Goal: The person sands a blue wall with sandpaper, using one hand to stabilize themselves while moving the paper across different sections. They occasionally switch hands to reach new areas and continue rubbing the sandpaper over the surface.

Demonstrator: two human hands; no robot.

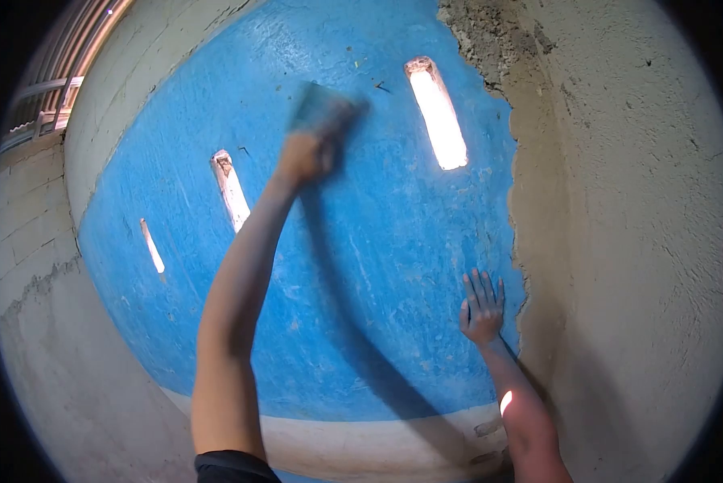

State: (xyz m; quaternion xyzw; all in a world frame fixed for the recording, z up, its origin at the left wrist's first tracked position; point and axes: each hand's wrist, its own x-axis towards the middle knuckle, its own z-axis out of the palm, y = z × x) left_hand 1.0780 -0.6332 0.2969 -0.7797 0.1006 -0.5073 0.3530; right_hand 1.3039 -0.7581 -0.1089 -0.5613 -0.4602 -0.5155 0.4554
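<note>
My left hand (306,157) is raised to the upper middle of a blue wall (377,241) and is blurred by motion. Its fingers are wrapped round a flat, grey-green tool (317,109), whose exact shape is smeared; whether it touches the wall cannot be made out. Lower and to the right, my right hand (483,310) lies flat against the blue paint with its fingers spread, holding nothing. It rests close to the ragged right edge of the paint.
Bright narrow slots (438,117) pierce the blue wall. Rough exposed plaster (490,40) borders the paint at the upper right, beside a grey wall (643,201). A pale band (337,447) runs below the blue. Corrugated roofing (76,40) shows at the upper left.
</note>
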